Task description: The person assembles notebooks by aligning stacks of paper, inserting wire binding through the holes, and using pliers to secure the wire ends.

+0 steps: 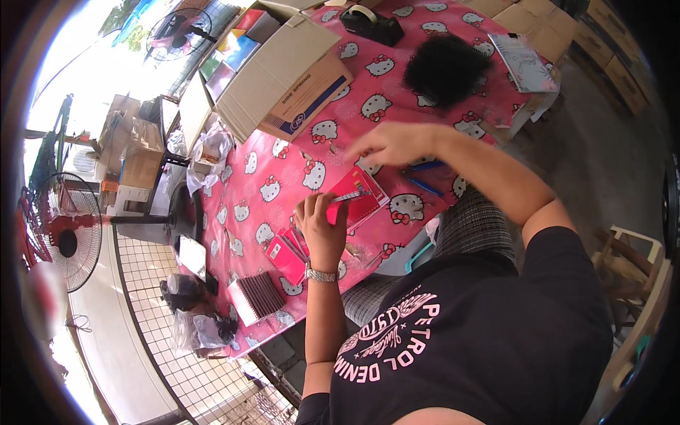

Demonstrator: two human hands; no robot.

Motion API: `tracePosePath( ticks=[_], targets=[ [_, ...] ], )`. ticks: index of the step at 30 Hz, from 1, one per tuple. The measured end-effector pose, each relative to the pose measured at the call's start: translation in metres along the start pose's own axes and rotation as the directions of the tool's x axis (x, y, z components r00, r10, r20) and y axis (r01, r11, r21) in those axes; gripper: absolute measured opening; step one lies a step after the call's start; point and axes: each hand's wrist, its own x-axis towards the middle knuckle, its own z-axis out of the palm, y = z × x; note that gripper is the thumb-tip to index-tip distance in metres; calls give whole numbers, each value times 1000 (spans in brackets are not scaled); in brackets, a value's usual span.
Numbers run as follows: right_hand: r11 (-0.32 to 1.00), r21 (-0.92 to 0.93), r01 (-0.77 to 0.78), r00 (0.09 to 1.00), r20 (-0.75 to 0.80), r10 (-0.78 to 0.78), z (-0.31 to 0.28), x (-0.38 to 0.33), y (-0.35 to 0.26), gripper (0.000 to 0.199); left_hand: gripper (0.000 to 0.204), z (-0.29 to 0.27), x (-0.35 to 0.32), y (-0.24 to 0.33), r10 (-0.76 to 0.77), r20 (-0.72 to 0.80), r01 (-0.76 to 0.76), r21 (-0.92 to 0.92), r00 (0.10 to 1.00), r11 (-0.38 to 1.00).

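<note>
In the head view, the left hand point(322, 221) was over the near part of the pink-clothed tabletop point(287, 197), its fingers closed on the end of a thin pale strip point(347, 196), which lay across the red notebook point(360, 207); that grip probably kept the strip steady against the cover. The right hand point(388, 144) hung above and beyond the notebook, blurred, its fingers loosely extended with nothing visible in them. The notebook sat close in front of the lap, likely for easy reach by both hands, while the red booklets point(287, 261) lay fanned beside the left wrist and the spiral notebooks point(255, 297) stood farther left, seemingly parked aside. The blue pens point(425, 185) rested on the right, under the right forearm, near the tabletop's near edge, so a low sweep there might knock them. The cardboard box point(304, 99) bounded the far side; between it and the booklets stretched a broad bare patch, the roomiest place for sliding things leftward.
</note>
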Motion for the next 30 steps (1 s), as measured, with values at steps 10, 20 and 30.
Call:
tracePosePath(
  ticks=[10,20,30],
  targets=[
    [961,-75,-266,956,107,273,3,-2,89,58,29,-4,4,-12,-9,-12,7,-104,1000,995],
    [639,768,-46,980,160,-122,9,15,-21,62,28,-5,-2,-13,41,-66,-46,-78,997,996],
    [950,254,-180,929,362,79,2,43,-26,45,30,-8,-1,-14,18,-6,-18,-118,1000,993]
  ],
)
